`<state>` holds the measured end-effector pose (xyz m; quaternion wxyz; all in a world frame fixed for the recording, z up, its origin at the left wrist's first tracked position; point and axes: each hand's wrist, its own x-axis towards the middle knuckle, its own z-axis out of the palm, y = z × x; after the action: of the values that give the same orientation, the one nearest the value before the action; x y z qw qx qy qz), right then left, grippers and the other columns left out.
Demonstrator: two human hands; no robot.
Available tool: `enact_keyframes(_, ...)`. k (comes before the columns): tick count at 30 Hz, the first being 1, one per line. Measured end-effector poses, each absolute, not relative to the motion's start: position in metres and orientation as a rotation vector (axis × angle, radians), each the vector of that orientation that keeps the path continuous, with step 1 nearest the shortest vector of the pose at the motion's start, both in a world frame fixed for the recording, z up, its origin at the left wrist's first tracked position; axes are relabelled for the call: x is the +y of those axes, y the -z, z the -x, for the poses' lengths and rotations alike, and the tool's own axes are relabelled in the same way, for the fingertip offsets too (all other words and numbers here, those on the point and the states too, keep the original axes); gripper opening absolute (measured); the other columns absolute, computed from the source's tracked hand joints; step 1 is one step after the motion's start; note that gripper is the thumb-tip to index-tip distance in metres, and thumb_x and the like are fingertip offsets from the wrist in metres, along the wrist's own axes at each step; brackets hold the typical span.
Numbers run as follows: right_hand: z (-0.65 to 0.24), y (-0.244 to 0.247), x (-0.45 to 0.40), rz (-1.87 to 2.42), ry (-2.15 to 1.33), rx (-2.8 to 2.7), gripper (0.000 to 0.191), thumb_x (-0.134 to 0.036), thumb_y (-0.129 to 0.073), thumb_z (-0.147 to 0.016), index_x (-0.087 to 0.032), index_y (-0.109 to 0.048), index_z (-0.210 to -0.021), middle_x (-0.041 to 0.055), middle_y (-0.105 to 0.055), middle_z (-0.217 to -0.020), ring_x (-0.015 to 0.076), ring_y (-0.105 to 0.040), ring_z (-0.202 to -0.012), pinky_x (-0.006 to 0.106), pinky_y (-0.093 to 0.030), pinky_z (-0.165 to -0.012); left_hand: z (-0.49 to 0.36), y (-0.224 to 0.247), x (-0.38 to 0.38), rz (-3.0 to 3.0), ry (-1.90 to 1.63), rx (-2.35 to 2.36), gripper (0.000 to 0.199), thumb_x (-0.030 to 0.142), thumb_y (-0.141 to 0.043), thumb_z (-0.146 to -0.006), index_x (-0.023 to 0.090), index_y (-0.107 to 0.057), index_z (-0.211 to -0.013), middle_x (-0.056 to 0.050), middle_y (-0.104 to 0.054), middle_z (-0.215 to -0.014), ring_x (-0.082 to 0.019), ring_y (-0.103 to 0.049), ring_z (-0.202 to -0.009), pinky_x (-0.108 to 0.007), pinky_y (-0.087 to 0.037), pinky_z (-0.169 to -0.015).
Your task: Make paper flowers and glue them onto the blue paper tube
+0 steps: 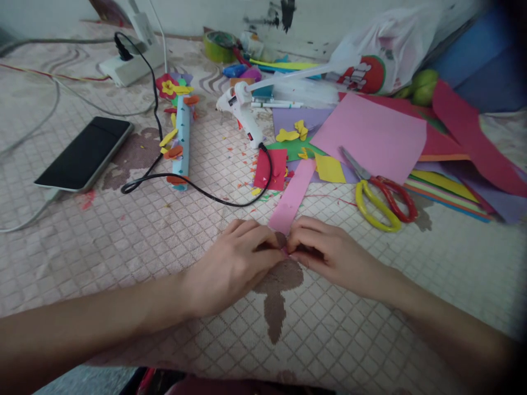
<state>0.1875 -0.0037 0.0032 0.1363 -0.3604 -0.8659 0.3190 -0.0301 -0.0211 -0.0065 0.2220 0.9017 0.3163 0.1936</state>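
Note:
My left hand [234, 263] and my right hand [335, 255] meet near the middle of the table, fingertips almost touching. Both pinch a small pink paper piece [287, 253], mostly covered by the fingers. Just beyond them a pink paper strip [290, 200] lies on the cloth, its near end reaching the fingers; whether it joins the pinched piece I cannot tell. To the right of my right hand rest scissors [376, 192] with one yellow and one red handle, blades slightly apart. Further off are a red paper piece [270, 169] and a yellow paper piece [330, 168].
A white glue gun [246, 112] trails a black cord across the cloth. At left lie a phone [86, 153] and a power strip [132, 63]. A light-blue paper stick [181, 140] bears colourful cut-outs. Coloured sheets [374, 129] and a plastic bag [382, 44] sit at right.

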Motion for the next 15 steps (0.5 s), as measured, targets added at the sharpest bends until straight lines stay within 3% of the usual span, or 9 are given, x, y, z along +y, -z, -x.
enact_keyframes(15,-0.1884,-0.0035,0.0026,1.049,-0.953,-2.554,0.009,-0.015,-0.051,-0.088,-0.019,-0.056,-0.081,0.0012,-0.056,-0.086,0.0130,-0.054,-0.079,0.026,-0.043,-0.069,0.0348,0.0038,-0.0292,-2.817,-0.460,0.784,0.029,0.017,-0.036,-0.095,0.017,-0.058,-0.113,-0.008,-0.060,-0.106,-0.020,-0.052,-0.099,-0.042,-0.042,-0.093)
